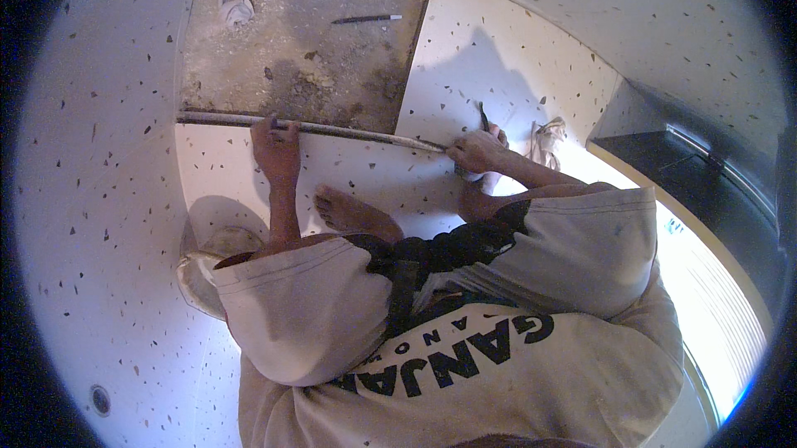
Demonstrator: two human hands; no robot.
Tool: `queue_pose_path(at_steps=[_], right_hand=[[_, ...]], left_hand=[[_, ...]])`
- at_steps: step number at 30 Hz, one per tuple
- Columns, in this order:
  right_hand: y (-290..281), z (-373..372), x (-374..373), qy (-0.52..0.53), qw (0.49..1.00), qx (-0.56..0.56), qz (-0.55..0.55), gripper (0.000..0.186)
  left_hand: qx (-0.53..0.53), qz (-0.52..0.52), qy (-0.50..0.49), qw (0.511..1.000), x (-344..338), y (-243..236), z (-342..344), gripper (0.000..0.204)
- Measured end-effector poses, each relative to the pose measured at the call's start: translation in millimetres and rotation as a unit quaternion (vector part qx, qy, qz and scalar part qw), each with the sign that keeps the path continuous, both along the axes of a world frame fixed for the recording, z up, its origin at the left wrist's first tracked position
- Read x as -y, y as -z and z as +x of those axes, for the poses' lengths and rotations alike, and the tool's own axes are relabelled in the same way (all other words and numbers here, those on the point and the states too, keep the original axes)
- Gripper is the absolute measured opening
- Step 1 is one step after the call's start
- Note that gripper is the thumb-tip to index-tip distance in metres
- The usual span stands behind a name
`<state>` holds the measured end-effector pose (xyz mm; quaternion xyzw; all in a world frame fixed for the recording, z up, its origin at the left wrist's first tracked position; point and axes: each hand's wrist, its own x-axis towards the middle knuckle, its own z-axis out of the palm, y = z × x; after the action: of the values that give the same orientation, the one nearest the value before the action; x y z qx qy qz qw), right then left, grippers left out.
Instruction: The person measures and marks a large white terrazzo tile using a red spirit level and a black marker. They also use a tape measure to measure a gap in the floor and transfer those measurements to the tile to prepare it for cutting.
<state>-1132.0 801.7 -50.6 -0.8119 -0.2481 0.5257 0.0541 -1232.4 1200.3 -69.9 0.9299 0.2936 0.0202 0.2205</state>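
Note:
A long thin pale strip (349, 131), perhaps a measuring tape or straightedge, lies along the edge where the speckled floor tile (224, 153) meets bare rough screed (257, 58). My left hand (276, 149) is on its left part, with the fingers bent over it. At its right end my right hand (477, 153) is closed around the strip, though its fingers are partly hidden. A small dark pointed object (483, 116) sticks up just behind the right hand; whether the hand holds it cannot be told.
On the screed lie a dark pen (365, 19) and a crumpled white piece (238, 9). Crumpled cloth or plastic (548, 141) lies right of my right hand. A pale bucket (199, 278) stands by my left knee. My bare foot (357, 211) rests between my arms. Speckled walls surround the floor.

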Motion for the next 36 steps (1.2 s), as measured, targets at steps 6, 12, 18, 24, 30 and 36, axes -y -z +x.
queue_pose_path(at_steps=[6, 12, 18, 24, 30, 36], right_hand=[[-9, -3, -2, 0.024, 0.999, 0.033, 0.031, 0.042], [-11, -4, -1, 0.025, 0.999, 0.023, 0.007, 0.042], [-18, 1, -8, 0.017, 0.999, 0.028, 0.019, 0.039], [-14, -2, -5, 0.025, 0.999, 0.026, -0.008, 0.037], [-12, 2, -11, 0.029, 1.000, -0.005, -0.009, 0.036], [-4, -4, -3, 0.045, 0.999, 0.015, 0.000, 0.037]], left_hand=[[-0.120, -0.115, 0.184, 0.969, 1, -5, 4, 0.044], [-0.171, -0.100, 0.241, 0.950, 3, -10, 18, 0.041], [-0.186, -0.106, 0.209, 0.954, 7, -18, 17, 0.040], [-0.163, -0.123, 0.212, 0.956, 6, -8, 20, 0.041], [-0.162, -0.115, 0.198, 0.960, 0, -3, 14, 0.045], [-0.174, -0.132, 0.233, 0.948, -7, 6, 18, 0.045]])
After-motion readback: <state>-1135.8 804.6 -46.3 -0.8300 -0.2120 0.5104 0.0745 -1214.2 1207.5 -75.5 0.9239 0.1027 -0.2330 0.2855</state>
